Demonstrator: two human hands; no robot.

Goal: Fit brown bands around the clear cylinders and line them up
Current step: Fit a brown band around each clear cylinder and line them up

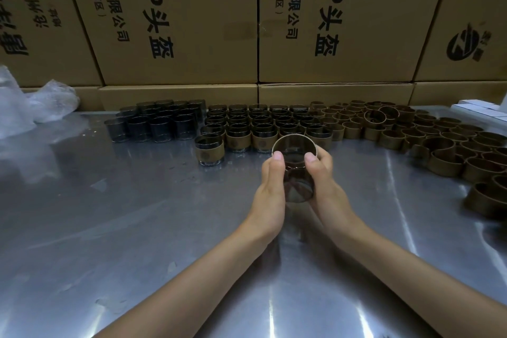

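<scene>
cylinder (297, 173) with a brown band (295, 141) at its far end is sitting tilted between both hands above the steel table (137, 228); the left hand (270, 186) and right hand (322, 175) are gripping it, thumbs on the band. banded cylinders (255, 126) are standing in rows behind, bare ones (156, 121) to their left, loose bands (425, 134) spreading right. cartons (192, 22) are walling the back, plastic wrap (33, 104) is lying far left.

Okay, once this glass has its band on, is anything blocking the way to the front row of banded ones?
Nothing visible does. Both hands, left hand and right hand, hold the cylinder just in front of the banded row, with only bare metal table between. The loose bands lie off to the right.
</scene>
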